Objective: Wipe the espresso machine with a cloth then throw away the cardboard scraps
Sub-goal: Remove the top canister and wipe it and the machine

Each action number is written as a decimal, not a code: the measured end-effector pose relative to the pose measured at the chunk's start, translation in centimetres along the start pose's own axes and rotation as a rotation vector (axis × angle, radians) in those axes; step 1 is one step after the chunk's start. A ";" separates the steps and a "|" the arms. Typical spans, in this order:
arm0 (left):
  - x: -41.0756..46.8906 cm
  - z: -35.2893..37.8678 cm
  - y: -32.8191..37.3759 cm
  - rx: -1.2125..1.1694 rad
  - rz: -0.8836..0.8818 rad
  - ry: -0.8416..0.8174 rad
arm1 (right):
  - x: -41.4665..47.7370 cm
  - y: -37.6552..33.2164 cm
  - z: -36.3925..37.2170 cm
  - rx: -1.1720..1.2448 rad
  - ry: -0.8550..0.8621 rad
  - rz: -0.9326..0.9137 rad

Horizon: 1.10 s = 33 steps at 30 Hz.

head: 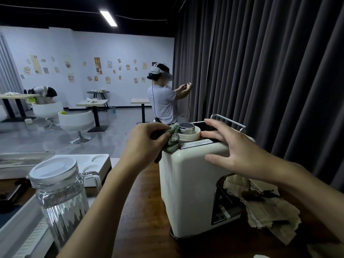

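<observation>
The cream espresso machine (188, 190) stands on the dark wooden counter (147, 216). My left hand (147, 142) grips a green patterned cloth (173, 140) against the machine's top left edge, beside its round metal cap (187, 127). My right hand (229, 151) rests on the machine's top with spread fingers, thumb on the front face. Torn cardboard scraps (270, 215) lie on the counter to the right of the machine, partly under my right forearm.
A ribbed glass jar with a white lid (59, 194) stands at the front left. A white tray (96, 164) sits behind it. Dark curtains (270, 71) hang close behind the machine. Another person (163, 101) stands beyond the counter, among tables and chairs.
</observation>
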<state>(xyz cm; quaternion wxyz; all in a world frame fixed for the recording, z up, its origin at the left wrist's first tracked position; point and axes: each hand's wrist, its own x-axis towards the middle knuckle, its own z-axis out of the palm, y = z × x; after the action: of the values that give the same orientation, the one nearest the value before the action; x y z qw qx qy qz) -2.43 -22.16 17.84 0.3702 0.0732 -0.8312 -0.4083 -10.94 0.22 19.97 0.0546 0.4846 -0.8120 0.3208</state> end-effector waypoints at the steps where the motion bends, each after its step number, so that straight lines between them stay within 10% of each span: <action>1: -0.7 0.0 0.4 0.005 0.022 -0.002 | 0.0 0.0 0.0 0.001 0.003 0.003; 15: 0.7 0.7 0.9 0.070 -0.037 0.053 | -0.1 0.2 0.1 0.002 0.004 0.013; 33: -2.2 3.0 6.2 0.277 0.296 -0.028 | -2.3 1.0 -0.6 0.263 0.046 -0.139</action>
<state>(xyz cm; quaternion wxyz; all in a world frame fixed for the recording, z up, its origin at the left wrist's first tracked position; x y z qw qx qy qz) -1.74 -15.27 19.99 0.4009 -0.0053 -0.8863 -0.2320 -10.74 2.61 19.07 0.0312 0.5352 -0.7258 0.4310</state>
